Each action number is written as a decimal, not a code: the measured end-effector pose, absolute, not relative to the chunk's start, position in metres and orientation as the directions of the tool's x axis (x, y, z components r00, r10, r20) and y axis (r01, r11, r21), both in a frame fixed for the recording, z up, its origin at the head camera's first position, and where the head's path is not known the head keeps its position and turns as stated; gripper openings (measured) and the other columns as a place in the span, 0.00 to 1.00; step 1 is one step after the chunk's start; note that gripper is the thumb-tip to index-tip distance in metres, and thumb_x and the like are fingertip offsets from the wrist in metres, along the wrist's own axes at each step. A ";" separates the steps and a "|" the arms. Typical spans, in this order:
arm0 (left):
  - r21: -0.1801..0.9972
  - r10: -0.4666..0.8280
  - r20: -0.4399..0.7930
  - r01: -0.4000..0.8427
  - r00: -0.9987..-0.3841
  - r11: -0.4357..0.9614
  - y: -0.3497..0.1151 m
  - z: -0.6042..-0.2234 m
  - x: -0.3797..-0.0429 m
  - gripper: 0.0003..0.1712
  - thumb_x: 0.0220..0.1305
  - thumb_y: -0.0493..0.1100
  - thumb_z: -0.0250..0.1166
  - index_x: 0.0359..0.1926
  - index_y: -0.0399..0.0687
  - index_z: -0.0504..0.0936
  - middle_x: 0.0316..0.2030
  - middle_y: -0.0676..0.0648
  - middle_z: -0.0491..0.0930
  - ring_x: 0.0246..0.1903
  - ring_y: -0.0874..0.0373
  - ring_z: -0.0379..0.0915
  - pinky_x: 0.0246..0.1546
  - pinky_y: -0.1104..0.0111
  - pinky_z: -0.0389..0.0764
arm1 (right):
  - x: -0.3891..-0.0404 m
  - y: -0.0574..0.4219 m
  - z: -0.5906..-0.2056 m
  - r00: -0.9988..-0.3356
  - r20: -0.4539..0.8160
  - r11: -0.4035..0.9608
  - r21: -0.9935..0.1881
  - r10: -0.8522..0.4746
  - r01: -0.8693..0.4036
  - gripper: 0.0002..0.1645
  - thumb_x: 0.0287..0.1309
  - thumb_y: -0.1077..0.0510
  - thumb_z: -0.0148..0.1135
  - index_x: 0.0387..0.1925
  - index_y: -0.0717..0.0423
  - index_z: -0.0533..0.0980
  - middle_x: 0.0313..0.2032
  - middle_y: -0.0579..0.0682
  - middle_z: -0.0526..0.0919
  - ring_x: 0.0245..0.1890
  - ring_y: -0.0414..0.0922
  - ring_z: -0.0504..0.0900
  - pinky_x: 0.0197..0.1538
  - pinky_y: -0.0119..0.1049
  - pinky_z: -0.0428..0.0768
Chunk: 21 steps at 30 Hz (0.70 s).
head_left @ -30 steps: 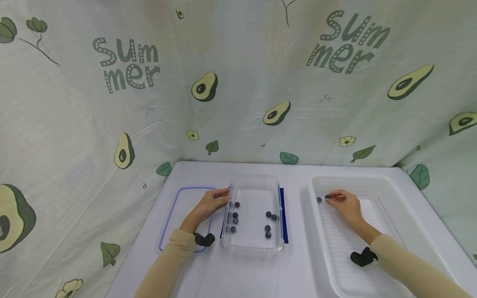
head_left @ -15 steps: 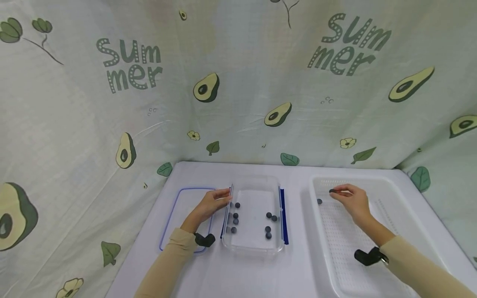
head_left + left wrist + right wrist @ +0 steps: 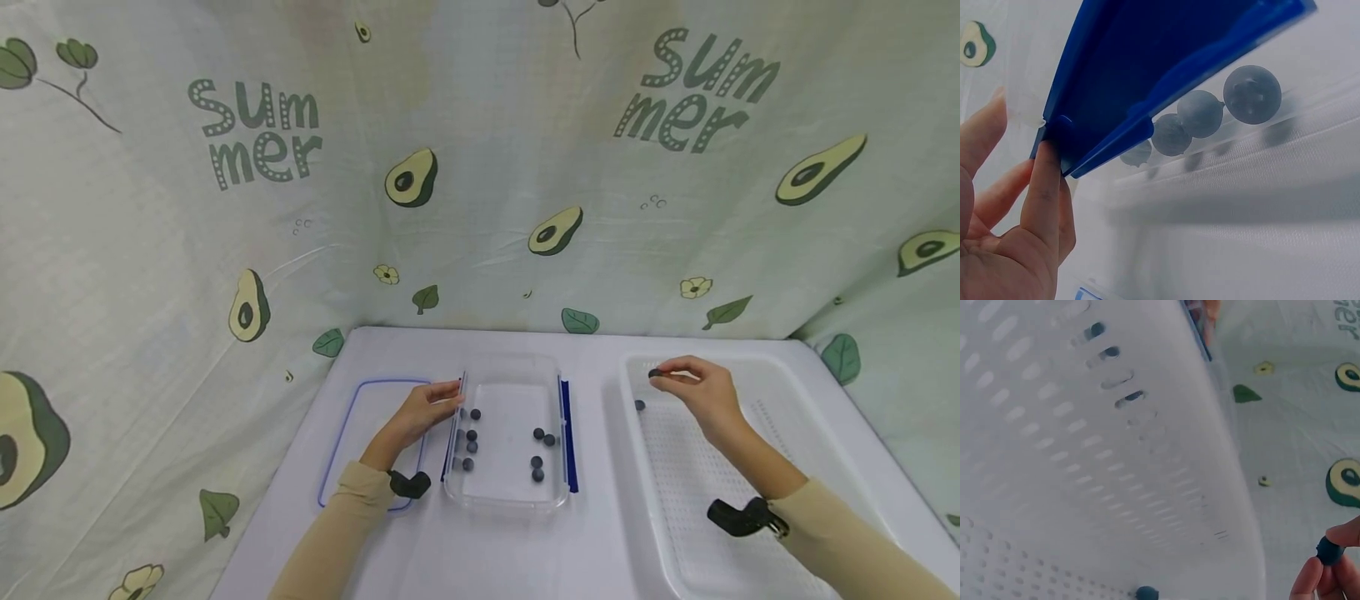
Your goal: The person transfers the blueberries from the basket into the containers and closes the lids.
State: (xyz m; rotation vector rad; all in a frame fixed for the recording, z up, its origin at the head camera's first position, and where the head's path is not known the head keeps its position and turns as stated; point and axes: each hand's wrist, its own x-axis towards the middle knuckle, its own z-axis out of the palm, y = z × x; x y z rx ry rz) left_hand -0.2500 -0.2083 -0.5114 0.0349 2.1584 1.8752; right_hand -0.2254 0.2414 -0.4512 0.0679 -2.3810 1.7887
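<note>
In the head view my right hand [image 3: 707,395] pinches a small dark blue ball [image 3: 655,373] between thumb and fingertips, above the far left part of a white perforated basket [image 3: 632,467]. The right wrist view shows this ball [image 3: 1330,550] at the fingertips. Another such ball [image 3: 640,406] lies in the basket by its left wall. My left hand [image 3: 422,414], fingers fairly straight, touches the left side of a clear plastic container [image 3: 510,502]. Close up, its fingertips rest at the end of a blue side latch [image 3: 1116,69]. Several dark balls [image 3: 537,462] lie inside along both sides.
A clear lid with a blue rim [image 3: 352,421] lies left of the container, partly under my left forearm. Another blue latch [image 3: 570,437] hangs open on the container's right side. A patterned curtain [image 3: 480,167] stands behind the white table [image 3: 592,533].
My right hand has risen from near the basket's left side with the pinched ball, moving first slightly right, then back left. My left hand stays at the container.
</note>
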 end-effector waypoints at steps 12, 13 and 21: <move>0.976 0.202 -0.199 -0.175 -0.959 0.134 -0.208 -0.510 -0.250 0.31 0.67 0.37 0.67 0.67 0.31 0.70 0.60 0.34 0.75 0.58 0.49 0.74 0.58 0.65 0.77 | -0.217 0.203 -0.428 -0.988 0.144 0.160 -0.975 -0.055 -0.151 0.19 0.55 0.69 0.72 0.45 0.77 0.76 0.36 0.44 0.85 0.37 0.36 0.86 0.43 0.26 0.83; 0.975 0.199 -0.199 -0.174 -0.960 0.137 -0.208 -0.510 -0.250 0.31 0.67 0.37 0.67 0.67 0.31 0.70 0.60 0.34 0.75 0.58 0.49 0.74 0.57 0.65 0.77 | -0.216 0.199 -0.427 -0.988 0.139 0.161 -0.976 -0.066 -0.148 0.19 0.55 0.68 0.72 0.45 0.77 0.76 0.37 0.46 0.85 0.38 0.37 0.86 0.43 0.27 0.83; 0.976 0.200 -0.202 -0.180 -0.959 0.125 -0.207 -0.509 -0.249 0.31 0.67 0.36 0.67 0.67 0.31 0.70 0.60 0.34 0.75 0.54 0.53 0.77 0.57 0.67 0.78 | -0.217 0.171 -0.428 -0.985 0.100 0.144 -0.982 -0.141 -0.120 0.18 0.55 0.67 0.72 0.44 0.75 0.77 0.43 0.59 0.83 0.39 0.38 0.86 0.45 0.29 0.83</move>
